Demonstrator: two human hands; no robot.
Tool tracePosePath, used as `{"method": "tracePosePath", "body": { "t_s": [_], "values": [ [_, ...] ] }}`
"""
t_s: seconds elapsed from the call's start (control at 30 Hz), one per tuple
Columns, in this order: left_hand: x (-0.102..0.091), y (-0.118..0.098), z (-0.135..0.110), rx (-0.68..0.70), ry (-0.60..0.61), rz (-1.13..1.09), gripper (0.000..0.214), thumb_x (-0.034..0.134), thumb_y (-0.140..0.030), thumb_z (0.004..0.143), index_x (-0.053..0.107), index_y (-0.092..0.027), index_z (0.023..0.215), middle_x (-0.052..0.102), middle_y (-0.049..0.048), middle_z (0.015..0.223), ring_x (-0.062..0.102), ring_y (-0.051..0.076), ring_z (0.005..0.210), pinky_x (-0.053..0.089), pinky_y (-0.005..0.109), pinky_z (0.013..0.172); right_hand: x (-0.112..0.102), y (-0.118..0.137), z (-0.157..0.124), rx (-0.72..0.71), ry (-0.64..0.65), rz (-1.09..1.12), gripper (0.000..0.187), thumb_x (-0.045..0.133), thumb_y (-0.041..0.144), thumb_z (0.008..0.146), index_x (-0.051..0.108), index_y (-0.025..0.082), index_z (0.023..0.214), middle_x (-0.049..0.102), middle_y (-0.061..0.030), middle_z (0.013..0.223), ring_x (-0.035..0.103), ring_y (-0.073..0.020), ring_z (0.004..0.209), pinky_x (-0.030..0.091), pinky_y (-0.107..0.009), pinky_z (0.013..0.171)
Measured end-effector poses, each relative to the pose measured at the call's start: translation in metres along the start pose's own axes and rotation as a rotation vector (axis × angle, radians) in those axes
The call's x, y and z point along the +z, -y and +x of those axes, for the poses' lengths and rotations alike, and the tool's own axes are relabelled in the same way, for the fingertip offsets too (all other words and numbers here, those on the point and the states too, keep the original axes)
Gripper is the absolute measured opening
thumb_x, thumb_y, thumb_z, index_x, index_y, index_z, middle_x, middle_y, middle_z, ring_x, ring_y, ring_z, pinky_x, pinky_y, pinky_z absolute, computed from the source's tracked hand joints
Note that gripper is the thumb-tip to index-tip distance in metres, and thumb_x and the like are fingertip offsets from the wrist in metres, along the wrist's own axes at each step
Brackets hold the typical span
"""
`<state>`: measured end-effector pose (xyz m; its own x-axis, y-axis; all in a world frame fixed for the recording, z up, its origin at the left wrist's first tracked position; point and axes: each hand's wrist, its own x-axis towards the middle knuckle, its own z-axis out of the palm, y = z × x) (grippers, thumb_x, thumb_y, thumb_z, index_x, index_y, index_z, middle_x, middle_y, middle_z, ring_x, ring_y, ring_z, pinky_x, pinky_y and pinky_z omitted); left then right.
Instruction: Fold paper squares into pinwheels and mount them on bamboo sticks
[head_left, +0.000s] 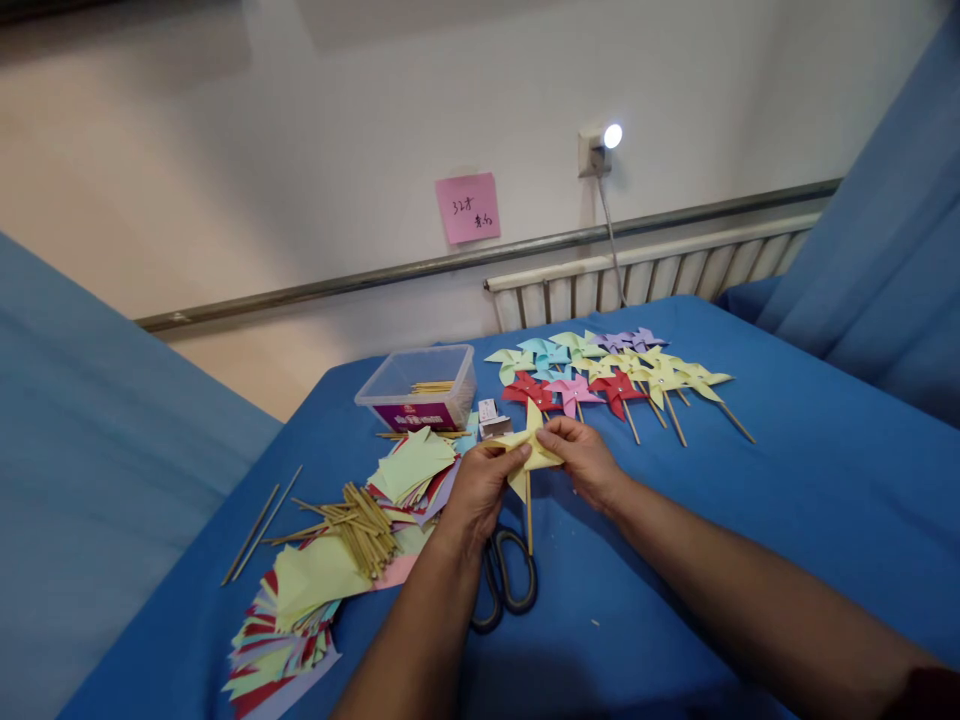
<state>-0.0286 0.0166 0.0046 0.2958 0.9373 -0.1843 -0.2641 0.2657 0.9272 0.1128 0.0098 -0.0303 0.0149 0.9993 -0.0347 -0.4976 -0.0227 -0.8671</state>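
A pale yellow paper pinwheel (534,455) on a thin wooden stick (529,515) is held up between both hands over the table. My left hand (480,485) pinches its left side, with the thumb lying near the centre. On the right, my right hand (583,458) grips the edge of a blade between thumb and fingers. Below the pinwheel lie scissors with black handles (516,572), their blades hidden. Just behind my hands sits a small open box (495,425), its contents too small to make out.
Finished pinwheels (615,385) in several colours lie at the back right. A clear plastic tub (461,375) holding sticks stands at the back left. Bundled sticks (367,530) rest on fanned coloured paper (289,640) at left. Blue cloth (825,520) covers the table; a radiator (652,265) is behind.
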Motion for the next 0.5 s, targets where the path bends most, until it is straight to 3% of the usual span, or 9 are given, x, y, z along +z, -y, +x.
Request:
{"method": "tracePosePath", "body": {
  "t_s": [0.33,0.5],
  "values": [
    [0.0006,-0.0002,-0.0005,-0.006,0.01,-0.032,0.033,0.086,-0.024,0.058,0.076,-0.01,0.086,0.074,0.0101,0.083,0.065,0.016,0.072,0.049,0.026,0.075,-0.0007,-0.003,0.0012,0.002,0.002,0.001,0.038,0.08,0.05,0.063,0.061,0.018,0.066,0.051,0.0044,0.055,0.042,-0.0084,0.049,0.029,-0.022,0.046],
    [-0.003,-0.0004,0.0041,0.068,-0.137,-0.078,0.035,0.086,-0.024,0.057,0.075,-0.011,0.088,0.075,0.0086,0.086,0.065,0.015,0.072,0.049,0.026,0.072,-0.0021,-0.005,0.0044,0.057,-0.119,0.05,0.047,0.061,0.065,0.075,0.063,0.018,0.075,0.059,0.0005,0.058,0.042,-0.0081,0.042,0.026,-0.022,0.039]
  ]
}}
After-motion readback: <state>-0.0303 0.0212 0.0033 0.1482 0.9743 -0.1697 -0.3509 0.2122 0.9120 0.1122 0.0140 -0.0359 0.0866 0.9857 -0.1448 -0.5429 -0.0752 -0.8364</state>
